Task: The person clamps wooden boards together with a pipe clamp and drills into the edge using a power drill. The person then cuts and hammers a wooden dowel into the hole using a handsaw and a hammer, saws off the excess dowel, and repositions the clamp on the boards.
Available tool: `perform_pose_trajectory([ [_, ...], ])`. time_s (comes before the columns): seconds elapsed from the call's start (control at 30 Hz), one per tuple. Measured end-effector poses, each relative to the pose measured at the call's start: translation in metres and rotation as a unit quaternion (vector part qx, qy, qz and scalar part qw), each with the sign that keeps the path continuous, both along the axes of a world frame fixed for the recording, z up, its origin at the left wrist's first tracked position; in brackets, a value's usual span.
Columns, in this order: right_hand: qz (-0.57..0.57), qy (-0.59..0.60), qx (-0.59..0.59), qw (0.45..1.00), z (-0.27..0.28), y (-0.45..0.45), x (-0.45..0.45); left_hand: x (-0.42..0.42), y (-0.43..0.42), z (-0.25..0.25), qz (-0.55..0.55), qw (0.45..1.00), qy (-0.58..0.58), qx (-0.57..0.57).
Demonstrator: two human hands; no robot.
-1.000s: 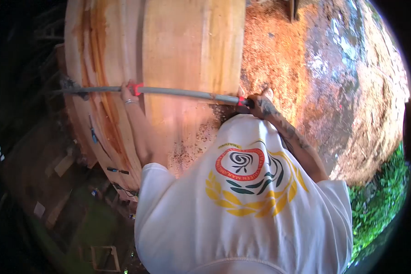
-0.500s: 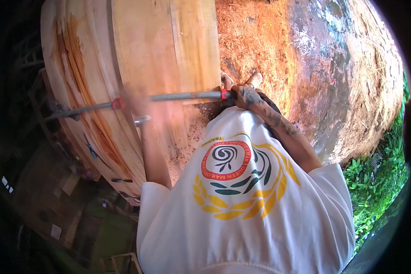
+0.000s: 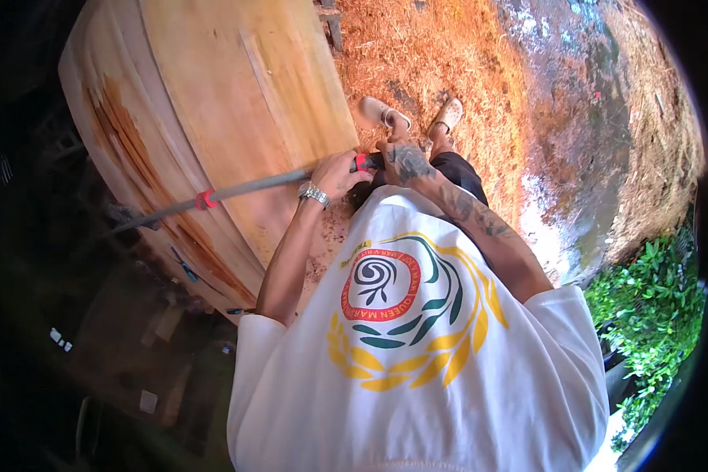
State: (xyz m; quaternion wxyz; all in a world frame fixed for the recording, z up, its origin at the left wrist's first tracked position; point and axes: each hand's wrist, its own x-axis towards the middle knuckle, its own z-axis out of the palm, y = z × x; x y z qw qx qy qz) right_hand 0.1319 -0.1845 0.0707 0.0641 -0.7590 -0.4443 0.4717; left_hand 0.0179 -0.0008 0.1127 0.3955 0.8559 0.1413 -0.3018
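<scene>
A long grey pole with red collars and a black end slants across the wooden boards. My left hand, with a metal watch on its wrist, is closed round the pole beside the nearer red collar. My tattooed right hand is closed on the black end, close to my waist. A second red collar sits farther along the pole. Near its far end is a dark shape that I cannot make out.
Wide pale boards with brown streaks lie on the left. A blue-handled tool rests near their lower edge. My feet in light clogs stand on reddish, straw-strewn ground. Green plants grow on the right.
My left hand, blurred and farther along the pole before, has slid back toward my right hand. The view has shifted, and more of my feet shows.
</scene>
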Motion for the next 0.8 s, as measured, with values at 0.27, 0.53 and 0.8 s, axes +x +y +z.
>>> perform_pose_trajectory([
  [0.27,-0.133,-0.008,0.112,0.985,0.013,-0.008,0.022,0.002,-0.002,-0.001,-0.012,1.000,0.024,0.009],
  [0.53,-0.477,0.312,-0.074,0.818,-0.016,-0.070,0.052,-0.003,-0.008,-0.007,-0.054,0.996,-0.036,0.063],
  [0.8,-0.367,0.337,0.103,0.861,-0.035,-0.085,0.036,0.005,-0.009,0.001,-0.060,0.996,-0.010,0.065],
])
